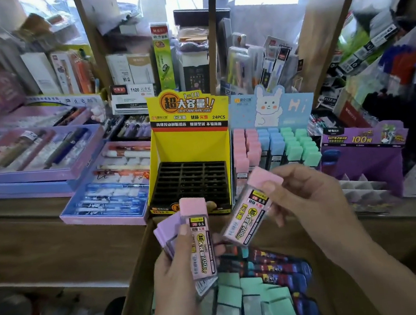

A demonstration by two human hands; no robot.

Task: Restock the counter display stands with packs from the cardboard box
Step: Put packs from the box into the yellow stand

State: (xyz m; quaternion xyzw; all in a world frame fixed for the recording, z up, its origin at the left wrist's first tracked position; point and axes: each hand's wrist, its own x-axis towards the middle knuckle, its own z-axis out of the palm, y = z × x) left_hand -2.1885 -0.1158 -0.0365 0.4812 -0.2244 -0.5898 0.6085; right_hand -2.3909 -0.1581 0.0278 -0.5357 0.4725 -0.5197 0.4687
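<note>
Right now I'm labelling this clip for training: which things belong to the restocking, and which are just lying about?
Job: cardboard box, yellow stand, bunny stand, pink-capped pack in right hand, stack of packs in left hand.
Lying about: pen trays, white 1120 box.

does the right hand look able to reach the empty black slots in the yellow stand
Probably yes. The right hand holds a pink pack just in front of the yellow stand, whose black slots look empty and open on top; nothing stands between them.
</note>
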